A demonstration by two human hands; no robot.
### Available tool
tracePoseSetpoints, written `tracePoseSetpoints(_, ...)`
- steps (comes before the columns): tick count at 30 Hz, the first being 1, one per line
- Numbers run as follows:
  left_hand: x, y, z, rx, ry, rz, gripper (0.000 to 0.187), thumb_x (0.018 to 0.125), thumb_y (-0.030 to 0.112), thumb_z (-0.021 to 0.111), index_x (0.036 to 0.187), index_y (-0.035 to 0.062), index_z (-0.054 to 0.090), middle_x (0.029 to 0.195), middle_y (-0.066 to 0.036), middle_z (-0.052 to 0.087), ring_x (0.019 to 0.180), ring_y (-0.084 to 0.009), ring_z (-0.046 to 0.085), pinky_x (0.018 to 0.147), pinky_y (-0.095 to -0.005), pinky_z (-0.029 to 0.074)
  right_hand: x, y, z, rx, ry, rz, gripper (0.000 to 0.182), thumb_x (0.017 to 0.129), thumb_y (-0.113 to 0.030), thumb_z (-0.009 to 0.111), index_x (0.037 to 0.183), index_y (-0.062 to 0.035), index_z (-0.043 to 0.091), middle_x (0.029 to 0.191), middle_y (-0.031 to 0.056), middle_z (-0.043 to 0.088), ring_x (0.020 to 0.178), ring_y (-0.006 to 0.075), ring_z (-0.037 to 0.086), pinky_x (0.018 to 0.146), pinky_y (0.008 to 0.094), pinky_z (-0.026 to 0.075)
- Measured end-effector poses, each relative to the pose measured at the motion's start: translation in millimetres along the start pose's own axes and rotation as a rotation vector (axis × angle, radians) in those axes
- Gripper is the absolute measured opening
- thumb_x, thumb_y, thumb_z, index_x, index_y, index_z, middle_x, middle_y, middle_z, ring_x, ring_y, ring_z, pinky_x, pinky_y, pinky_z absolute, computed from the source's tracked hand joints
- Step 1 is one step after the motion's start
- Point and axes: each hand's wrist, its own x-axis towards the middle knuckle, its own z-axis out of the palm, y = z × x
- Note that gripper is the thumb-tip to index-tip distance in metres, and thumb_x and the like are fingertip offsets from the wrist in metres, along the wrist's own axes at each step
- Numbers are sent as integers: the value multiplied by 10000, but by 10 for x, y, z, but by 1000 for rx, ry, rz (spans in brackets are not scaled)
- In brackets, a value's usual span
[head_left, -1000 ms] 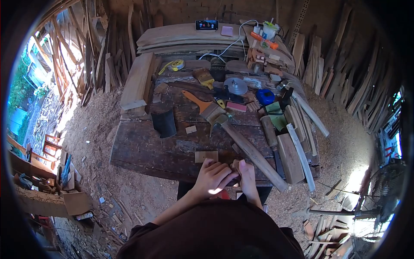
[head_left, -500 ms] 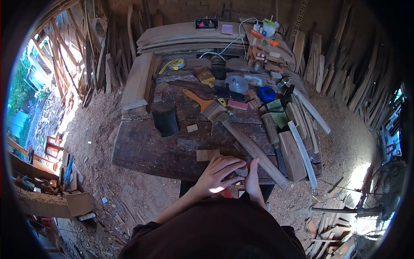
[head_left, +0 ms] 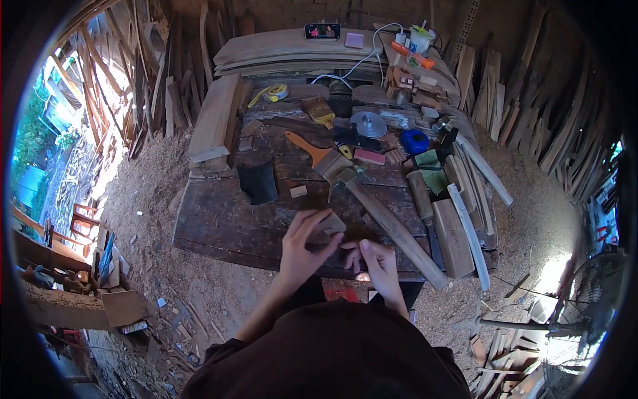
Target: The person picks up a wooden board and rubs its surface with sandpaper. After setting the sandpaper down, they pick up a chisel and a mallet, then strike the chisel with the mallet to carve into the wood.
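My left hand (head_left: 302, 249) is above the front edge of the dark workbench. Its thumb and fingers close around a small flat wooden block (head_left: 327, 228), which sits at a slant. To the right, my right hand (head_left: 379, 264) is curled with thumb and fingertips near each other; whatever it may hold is hidden. A mallet-like wooden handle (head_left: 399, 236) lies diagonally beyond the right hand. A smaller wood piece (head_left: 298, 191) and a dark curved sheet (head_left: 257, 184) lie beyond the left hand.
An orange-handled brush (head_left: 312, 149), a metal disc (head_left: 368, 124), a blue round object (head_left: 415, 141) and a yellow tape (head_left: 269, 95) lie farther back. Wood lengths (head_left: 453, 239) line the right side. A thick plank (head_left: 216, 126) is at left. A phone (head_left: 322, 31) stands at the back.
My hands have come apart from their joined position over a small grey piece. The left hand has moved up and left onto the wooden block, which has tilted; the right stays near the edge.
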Motion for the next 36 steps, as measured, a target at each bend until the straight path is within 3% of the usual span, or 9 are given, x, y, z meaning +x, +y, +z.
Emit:
tracePoseSetpoints(2,22,-115,-60,71,35,28,385,764,60,789,1124,34,654,1055,-131,630,919,-244,657,804,-333,528,0,5,-31,-18,-21,21,445,1075,-274,395,1030,63,683,696,75,646,582,89,535,565,227,430)
tracePoseSetpoints(5,-11,-243,-125,-36,-31,-172,302,758,6,790,1008,-8,621,997,-103,648,925,-175,660,816,-297,517,-2,14,-41,-45,-39,32,467,1079,-288,377,1052,71,675,712,96,659,591,104,553,573,235,448)
tracePoseSetpoints(11,5,-182,-153,4,-73,-97,266,761,31,798,979,-6,649,910,-80,661,845,-147,635,736,-260,497,-8,46,-47,-40,-32,19,395,1067,-247,416,1081,65,658,738,87,652,599,96,557,574,223,445)
tracePoseSetpoints(14,-34,-128,-123,-78,-188,-67,287,738,45,801,977,-14,653,932,-108,667,820,-241,665,694,-308,513,8,-12,27,-24,27,-19,261,1033,-143,494,1134,57,628,810,76,651,615,78,560,579,207,441)
tracePoseSetpoints(16,-40,-146,-96,-99,-241,-79,290,720,85,817,940,-13,655,923,-99,658,843,-263,653,739,-339,511,11,-29,48,-35,84,-53,219,1010,-85,534,1163,51,611,847,68,648,623,67,560,582,200,441)
tracePoseSetpoints(18,-11,-145,-88,28,-303,51,306,709,134,828,920,-5,654,953,-87,641,927,-277,621,829,-386,488,9,14,41,-36,87,-35,200,959,5,588,1155,45,600,880,55,638,635,50,557,582,192,441)
tracePoseSetpoints(24,34,-96,-140,72,-309,72,388,711,202,832,1021,65,644,1065,-69,618,1042,-279,573,945,-410,420,33,111,20,-131,99,-35,143,926,35,629,1066,49,605,833,43,637,615,40,549,552,188,430)
tracePoseSetpoints(30,-8,-76,-189,168,-307,222,466,691,171,843,1107,86,650,1125,-64,626,1050,-270,587,968,-409,401,27,122,28,-73,117,-14,130,935,25,622,1061,56,620,778,53,647,564,43,531,520,196,425)
tracePoseSetpoints(36,51,-112,-324,219,-313,178,419,759,143,766,1147,65,629,1130,-95,612,1059,-298,585,969,-419,419,15,129,15,-46,81,-31,171,995,-61,562,1087,54,648,798,62,654,556,59,536,516,202,428)
